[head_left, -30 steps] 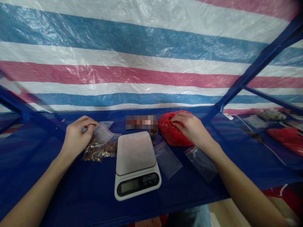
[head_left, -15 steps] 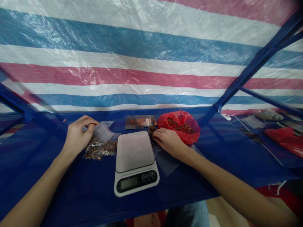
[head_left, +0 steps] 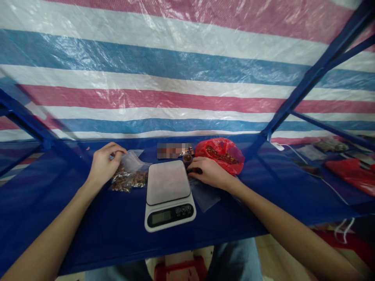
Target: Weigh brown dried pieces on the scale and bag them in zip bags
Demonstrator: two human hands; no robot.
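My left hand pinches the top of a clear zip bag of brown pieces lying on the blue table, left of a white digital scale. My right hand rests right of the scale, fingers curled by a small dark cup; whether they hold anything I cannot make out. It lies over an empty clear bag. Behind it sits an open red plastic bag with brown pieces inside.
A striped tarp hangs behind the table. Blue frame bars cross at the right and left. Farther right lie a white cable, another red bag and clear packets.
My right hand left the red bag and moved left to the small cup beside the scale. My left hand kept its hold on the filled bag.
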